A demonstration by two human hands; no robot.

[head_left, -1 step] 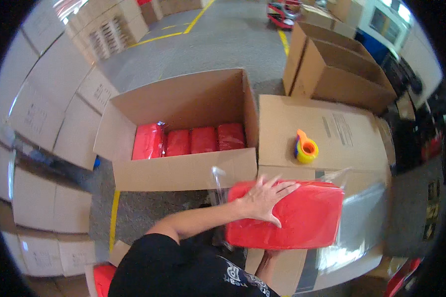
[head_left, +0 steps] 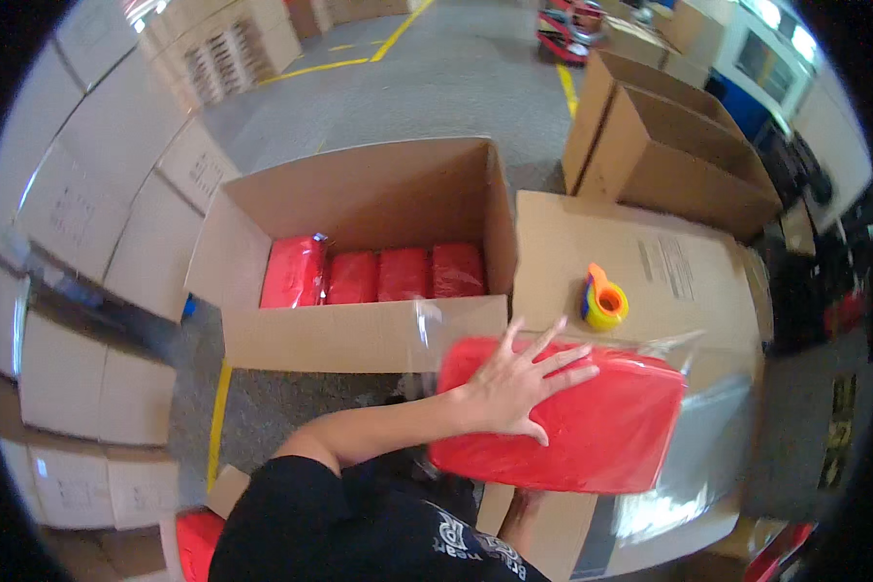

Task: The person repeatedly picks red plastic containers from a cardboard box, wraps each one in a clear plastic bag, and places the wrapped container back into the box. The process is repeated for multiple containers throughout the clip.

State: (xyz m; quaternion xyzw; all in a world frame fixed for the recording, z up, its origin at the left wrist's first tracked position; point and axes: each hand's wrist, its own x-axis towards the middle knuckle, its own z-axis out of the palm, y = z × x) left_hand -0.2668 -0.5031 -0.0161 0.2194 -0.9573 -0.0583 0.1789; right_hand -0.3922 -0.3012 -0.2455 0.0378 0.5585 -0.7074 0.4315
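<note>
Red packet (head_left: 592,427) in clear plastic bag (head_left: 708,456) lying on closed carton (head_left: 650,252), front right of open box (head_left: 359,335); left hand (head_left: 514,388) pressing flat on it, fingers spread wide; right hand (head_left: 524,509) mostly hidden under packet's near edge, grip state can't tell; judging: keep palm centred, support underneath, slide level; four red packets (head_left: 373,274) already standing in box; tape dispenser (head_left: 603,299) just beyond packet, avoid knocking.

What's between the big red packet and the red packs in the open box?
In the head view, the open box's front cardboard wall stands between the red packet and the packs.
</note>
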